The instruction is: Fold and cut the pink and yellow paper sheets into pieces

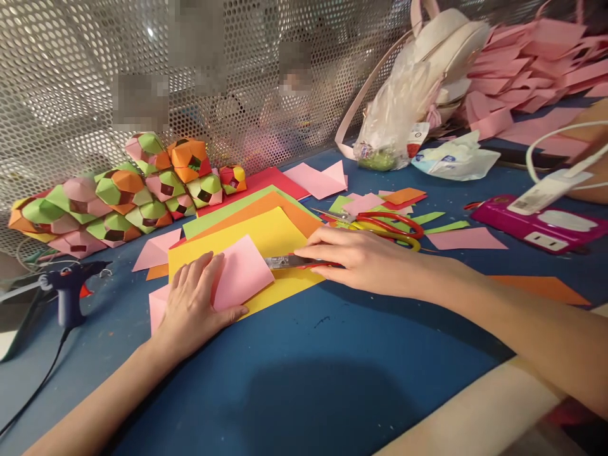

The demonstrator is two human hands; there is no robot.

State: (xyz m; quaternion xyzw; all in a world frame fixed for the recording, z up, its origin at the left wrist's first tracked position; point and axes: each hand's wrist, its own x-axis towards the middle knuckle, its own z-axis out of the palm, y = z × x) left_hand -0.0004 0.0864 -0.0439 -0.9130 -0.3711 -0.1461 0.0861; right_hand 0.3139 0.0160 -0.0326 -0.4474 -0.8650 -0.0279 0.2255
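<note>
My left hand [194, 297] holds a folded pink paper [244, 269] down on a yellow sheet [280, 231], its fingers bent over the paper and the thumb at the lower edge. In my right hand [354, 256] is a flat metal-bladed tool [281, 261] with red along its handle; the grip hides its exact kind. The blade's tip meets the right edge of the pink paper. Orange [299, 215] and green sheets [228, 215] lie beneath the yellow one. Just beyond my right hand rest red-handled scissors [394, 223] and yellow-handled scissors [403, 237].
Folded-paper balls [121, 190] are joined at the back left, near a blue glue gun [71, 288]. A magenta power strip [541, 221] sits at right. Behind are a plastic bag [389, 107], a white backpack [446, 50] and piled pink papers [536, 63]. Perforated metal [61, 69] borders the table.
</note>
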